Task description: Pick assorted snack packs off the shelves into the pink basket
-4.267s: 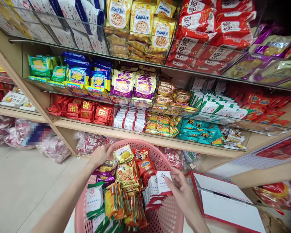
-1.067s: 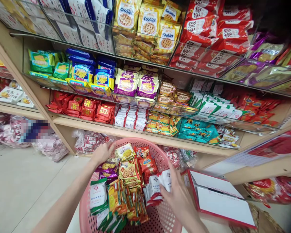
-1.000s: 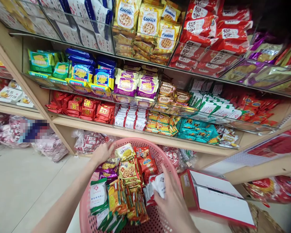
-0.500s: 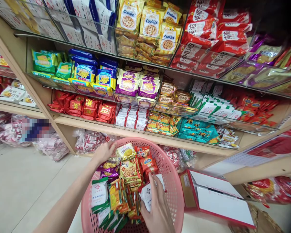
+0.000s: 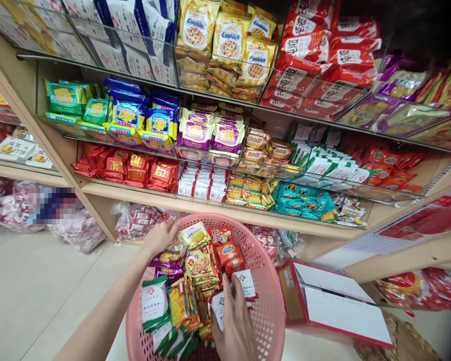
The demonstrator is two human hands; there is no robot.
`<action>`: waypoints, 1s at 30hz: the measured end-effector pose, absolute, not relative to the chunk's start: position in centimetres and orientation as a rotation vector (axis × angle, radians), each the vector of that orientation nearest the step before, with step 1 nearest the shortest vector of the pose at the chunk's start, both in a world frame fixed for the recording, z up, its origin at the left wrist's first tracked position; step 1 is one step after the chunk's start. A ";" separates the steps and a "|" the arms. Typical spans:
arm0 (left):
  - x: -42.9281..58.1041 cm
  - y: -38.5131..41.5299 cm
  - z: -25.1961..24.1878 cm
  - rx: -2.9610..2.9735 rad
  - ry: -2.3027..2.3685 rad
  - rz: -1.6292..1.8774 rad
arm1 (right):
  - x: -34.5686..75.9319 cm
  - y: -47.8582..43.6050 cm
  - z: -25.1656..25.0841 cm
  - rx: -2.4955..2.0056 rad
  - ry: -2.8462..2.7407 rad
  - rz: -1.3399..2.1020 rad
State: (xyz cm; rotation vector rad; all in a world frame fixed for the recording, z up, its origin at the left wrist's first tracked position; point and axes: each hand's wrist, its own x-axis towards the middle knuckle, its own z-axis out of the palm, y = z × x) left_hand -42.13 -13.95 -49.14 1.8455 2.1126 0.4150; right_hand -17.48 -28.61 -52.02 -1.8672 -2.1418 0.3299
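Observation:
My left hand (image 5: pixel 160 238) is closed on the far left rim of a pink perforated plastic basket (image 5: pixel 265 250). Inside the basket, my right hand (image 5: pixel 236 318) has thumb and fingers about a white snack packet (image 5: pixel 218 307), which it partly covers. Another white packet (image 5: pixel 245 283) lies just beyond the fingertips. Around them are orange-gold packets (image 5: pixel 182 303), green-and-white packets (image 5: pixel 154 301), purple packets (image 5: pixel 169 258), a cream biscuit packet (image 5: pixel 194 234), red packets (image 5: pixel 229 254) and a red-gold packet (image 5: pixel 198 261).
Tiered shelves with clear-fronted bins rise behind the basket, holding yellow cookie bags (image 5: pixel 231 42), blue packets (image 5: pixel 128 113) and teal packets (image 5: pixel 304 199). A white box with red edges (image 5: pixel 346 311) stands on the floor at right. Plastic bags of packets (image 5: pixel 139 220) lie under the shelf.
My right hand has shifted slightly left with the white packet, and the other white packet now shows more fully. My left hand stays on the rim. The view has moved a little.

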 end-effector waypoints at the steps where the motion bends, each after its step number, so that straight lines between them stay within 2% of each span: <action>1: -42.1 -14.0 -49.1 1.839 2.109 0.424 | -17.4 -28.6 -52.1 -1.873 -2.139 0.328; 30: -42.2 -13.9 -49.3 1.827 2.113 0.423 | -16.8 -27.6 -51.1 -1.960 -2.286 0.291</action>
